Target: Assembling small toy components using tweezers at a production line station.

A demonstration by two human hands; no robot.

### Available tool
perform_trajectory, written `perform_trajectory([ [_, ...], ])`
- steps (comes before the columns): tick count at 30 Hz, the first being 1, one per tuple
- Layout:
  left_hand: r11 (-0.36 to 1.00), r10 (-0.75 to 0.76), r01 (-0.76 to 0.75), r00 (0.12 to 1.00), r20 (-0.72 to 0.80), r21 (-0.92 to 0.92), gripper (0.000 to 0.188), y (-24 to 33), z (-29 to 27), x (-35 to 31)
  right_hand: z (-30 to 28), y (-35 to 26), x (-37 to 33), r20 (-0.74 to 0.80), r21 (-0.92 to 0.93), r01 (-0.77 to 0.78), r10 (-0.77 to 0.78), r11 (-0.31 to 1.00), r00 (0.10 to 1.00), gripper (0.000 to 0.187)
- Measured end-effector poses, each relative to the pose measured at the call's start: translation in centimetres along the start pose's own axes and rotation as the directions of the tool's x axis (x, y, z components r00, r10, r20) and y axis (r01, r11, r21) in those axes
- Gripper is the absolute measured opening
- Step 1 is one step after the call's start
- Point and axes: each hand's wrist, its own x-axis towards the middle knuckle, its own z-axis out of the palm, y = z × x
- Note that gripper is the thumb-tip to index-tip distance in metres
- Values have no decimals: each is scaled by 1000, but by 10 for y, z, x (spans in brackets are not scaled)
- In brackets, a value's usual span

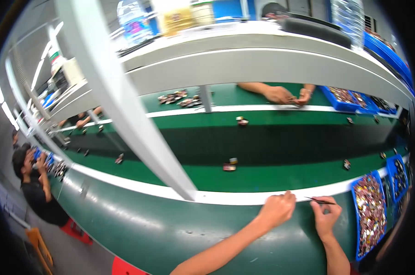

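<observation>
My left hand is closed in a pinch at the white rail along the belt's near side. Whatever lies between its fingertips is too small or hidden to make out. Just to its right, my right hand grips thin dark tweezers, their pointed tip aimed left toward the left hand. Beside the right hand stands a blue tray heaped with small reddish and metallic parts. A small part with a pale tab lies on the green belt beyond the rail.
More small parts are scattered on the belt. A slanted white post and a raised shelf cross the view. Opposite, a co-worker's hands handle something small. Another person sits at left. A second blue tray stands at right.
</observation>
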Motion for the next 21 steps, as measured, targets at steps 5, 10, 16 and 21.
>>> perform_trajectory([
  [5, 999, -27, 28, 999, 45, -22, 12, -5, 12, -5, 1, 15, -3, 28, -47, -30, 31, 998, 999, 14],
  [10, 998, -37, 41, 994, 102, -38, 12, -3, 15, -1, -10, 36, -7, 96, -117, -84, 95, 990, 991, 11],
  [16, 997, -65, 67, 997, 47, -50, 12, 1, 21, -2, -17, 52, -10, 133, -102, -112, 125, 988, 983, 13],
  [21, 996, -68, 71, 996, 50, -51, 13, 1, 22, -4, -17, 55, -11, 146, -92, -47, 60, 995, 987, 13],
])
